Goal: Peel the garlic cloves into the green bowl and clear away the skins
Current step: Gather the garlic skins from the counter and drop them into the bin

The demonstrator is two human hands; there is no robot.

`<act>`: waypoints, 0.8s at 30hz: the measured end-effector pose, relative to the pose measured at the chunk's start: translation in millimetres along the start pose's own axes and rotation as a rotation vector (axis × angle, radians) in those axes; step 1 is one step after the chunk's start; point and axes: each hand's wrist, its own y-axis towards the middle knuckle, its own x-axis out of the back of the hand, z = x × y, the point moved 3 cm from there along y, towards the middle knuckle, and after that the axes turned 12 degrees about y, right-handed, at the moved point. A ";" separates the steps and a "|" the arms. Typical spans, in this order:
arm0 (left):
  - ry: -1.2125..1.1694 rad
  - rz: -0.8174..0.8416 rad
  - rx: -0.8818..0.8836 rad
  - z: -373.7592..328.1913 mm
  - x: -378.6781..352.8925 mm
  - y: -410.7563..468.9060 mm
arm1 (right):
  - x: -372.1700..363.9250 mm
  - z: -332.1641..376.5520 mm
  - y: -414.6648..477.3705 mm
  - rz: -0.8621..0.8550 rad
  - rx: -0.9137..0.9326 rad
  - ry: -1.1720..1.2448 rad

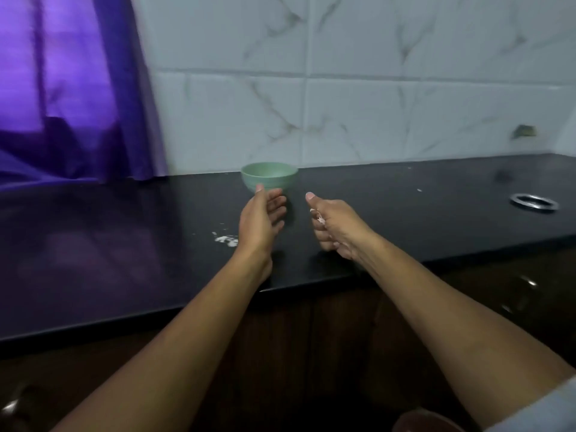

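The green bowl [269, 177] sits on the black counter [124, 244] by the wall. Just in front, the left hand [260, 218] has loose, straight fingers and holds nothing. The right hand [335, 227] curls round white skins [318, 216]. Skin bits [226, 239] lie beside the left wrist.

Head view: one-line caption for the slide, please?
Left hand open by the green bowl, right hand curled round garlic skins, more skin scraps on the black counter.

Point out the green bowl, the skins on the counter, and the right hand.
green bowl [274, 178]: head view, its outer wall.
skins on the counter [226, 239]: head view, the white scraps.
right hand [338, 227]: head view, its back.
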 end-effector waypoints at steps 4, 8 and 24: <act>0.008 0.206 -0.101 7.3 -106.0 -55.8 | 86.8 8.9 -61.0 -0.133 0.041 0.130; 0.048 0.403 -0.270 37.6 -186.9 -120.6 | 170.4 -7.3 -125.0 -0.268 0.052 0.163; 0.474 0.684 0.673 369.1 -288.8 -172.3 | 391.6 -399.6 -209.9 -0.766 -0.716 0.033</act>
